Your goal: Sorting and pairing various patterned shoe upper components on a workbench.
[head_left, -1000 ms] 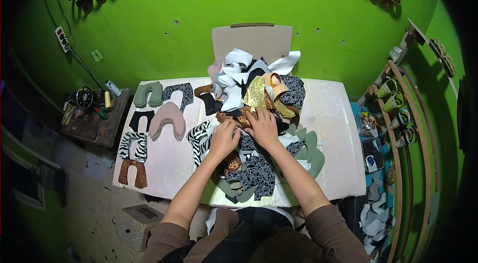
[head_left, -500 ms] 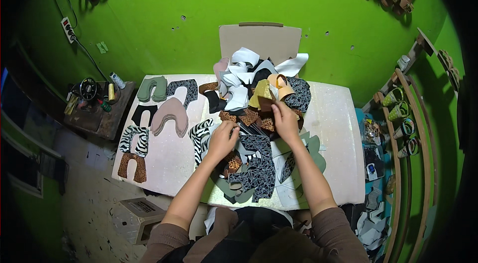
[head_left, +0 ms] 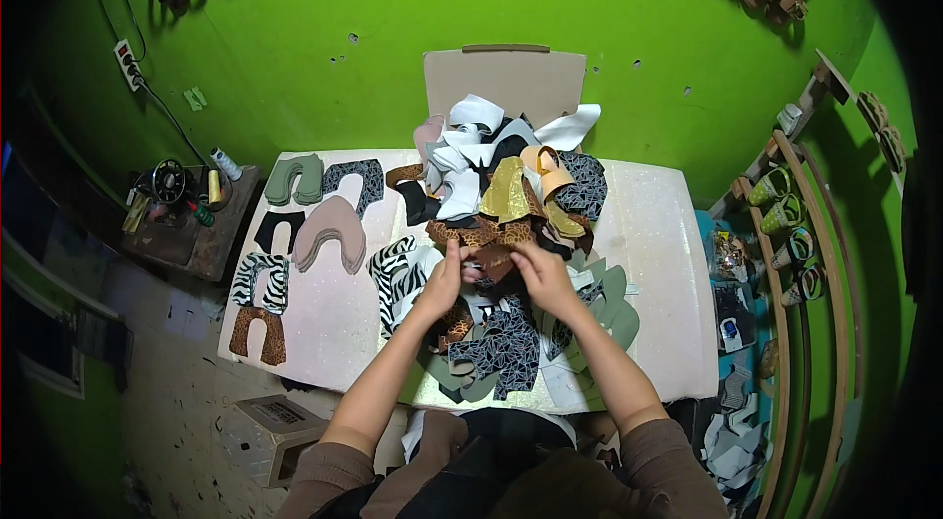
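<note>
Brown cut piece (head_left: 491,262) at centre of the worktop (head_left: 658,254), pinched between both hands; it lies on top of the heap of cut shoe-upper pieces (head_left: 511,195). Left hand (head_left: 442,281) at its 9 o'clock, fingers curled onto its edge. Right hand (head_left: 540,275) at its 3 o'clock, fingertips closed on the same piece. Hands nearly touching each other.

Heap spreads from 12 o'clock down to 6 o'clock of the hands: white strips (head_left: 471,116) and a gold piece (head_left: 508,190) up top, leopard-print pieces (head_left: 471,232) just above the hands, black pieces with a pale crackle pattern (head_left: 506,347) below them, sage-green pieces (head_left: 614,298) at 4 o'clock.

At 9 to 10 o'clock, sorted stacks laid apart: zebra-print stack (head_left: 395,269) closest, pink stack (head_left: 331,229), green stack (head_left: 295,177), black patterned stack (head_left: 356,180), a second zebra stack (head_left: 260,281), brown stack (head_left: 257,334) at the worktop's left edge.

Cardboard sheet (head_left: 503,77) leans on the green wall (head_left: 344,38) at 12 o'clock. Side table with thread spools (head_left: 187,215) far at 9 o'clock. Rack of shoes (head_left: 796,224) at 3 o'clock.
</note>
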Available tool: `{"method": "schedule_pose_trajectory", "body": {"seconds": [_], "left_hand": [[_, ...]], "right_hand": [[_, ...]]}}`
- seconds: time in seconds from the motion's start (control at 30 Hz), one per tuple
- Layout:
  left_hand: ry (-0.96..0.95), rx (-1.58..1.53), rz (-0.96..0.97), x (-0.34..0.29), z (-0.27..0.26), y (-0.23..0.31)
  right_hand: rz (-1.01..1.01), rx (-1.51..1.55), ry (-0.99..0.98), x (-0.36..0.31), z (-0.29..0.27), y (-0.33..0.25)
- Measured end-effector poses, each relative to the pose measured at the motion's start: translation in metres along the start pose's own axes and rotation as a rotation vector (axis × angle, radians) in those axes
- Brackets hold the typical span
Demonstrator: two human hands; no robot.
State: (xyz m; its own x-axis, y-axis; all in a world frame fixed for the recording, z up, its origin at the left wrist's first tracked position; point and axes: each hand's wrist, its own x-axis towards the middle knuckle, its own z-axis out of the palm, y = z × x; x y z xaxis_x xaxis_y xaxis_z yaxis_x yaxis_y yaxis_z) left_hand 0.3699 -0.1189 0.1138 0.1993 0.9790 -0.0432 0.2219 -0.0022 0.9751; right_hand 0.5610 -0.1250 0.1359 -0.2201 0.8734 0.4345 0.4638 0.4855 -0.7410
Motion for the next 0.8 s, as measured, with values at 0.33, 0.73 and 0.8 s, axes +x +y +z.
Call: {"method": "schedule_pose_trajectory", "body": {"seconds": [0.33,0.73,0.8], "left_hand": [[-0.296,-0.201,-0.098,0.000,-0.003,-0.013],[-0.159,0.152,0.040,-0.007,0.001,-0.015],[-0.064,0.146,0.045,-0.009,-0.001,-0.014]], "right_hand": [[-0.246,0.038,-0.359,-0.015,0.002,-0.015],[0.206,-0.382,0.024,0.014,0.021,0.029],[0.151,-0.244,0.126,0.015,0.018,0.030]]}}
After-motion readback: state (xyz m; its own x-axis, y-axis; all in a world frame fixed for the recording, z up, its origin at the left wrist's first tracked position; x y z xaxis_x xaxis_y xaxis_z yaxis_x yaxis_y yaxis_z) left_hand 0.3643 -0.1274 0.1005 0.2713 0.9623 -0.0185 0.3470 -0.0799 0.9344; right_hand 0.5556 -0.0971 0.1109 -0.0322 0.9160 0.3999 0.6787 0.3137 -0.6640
